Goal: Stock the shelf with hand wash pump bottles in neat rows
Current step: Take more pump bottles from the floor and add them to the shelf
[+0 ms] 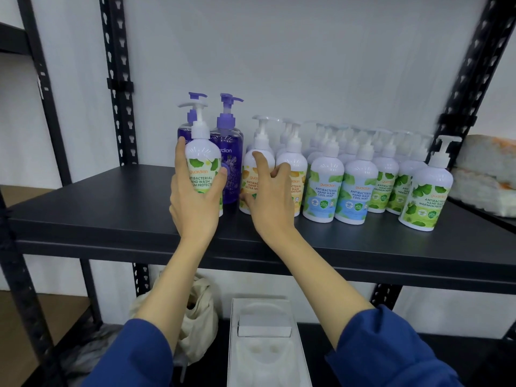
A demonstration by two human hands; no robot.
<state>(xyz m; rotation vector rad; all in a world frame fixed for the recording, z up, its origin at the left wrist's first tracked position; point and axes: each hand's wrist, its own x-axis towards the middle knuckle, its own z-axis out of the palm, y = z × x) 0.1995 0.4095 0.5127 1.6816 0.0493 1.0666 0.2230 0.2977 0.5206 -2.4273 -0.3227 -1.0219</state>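
- We see the left hand (195, 196), left of centre in the frame, wrapped round a white green-label bottle (203, 166), thumb on one flank and fingers on the other; the bottle stands at, or just above, the dark shelf (111, 219), in front of the purple bottles (227, 152).
- The right hand (268, 196), at centre, has loosely curled fingers against the orange-label bottle (252, 174); we cannot tell whether it grips it or only steadies it.
- We judge these bottles rigid, smooth and fairly heavy when full, so the label waist is the safest hold; the tall pump heads look easy to knock.
- The packed rows of white bottles (360, 177) run toward the right of the frame; one green-label bottle (425, 196) stands forward of them.
- Open shelf lies at left and along the front edge, with a bare strip between the bottles and the lip.
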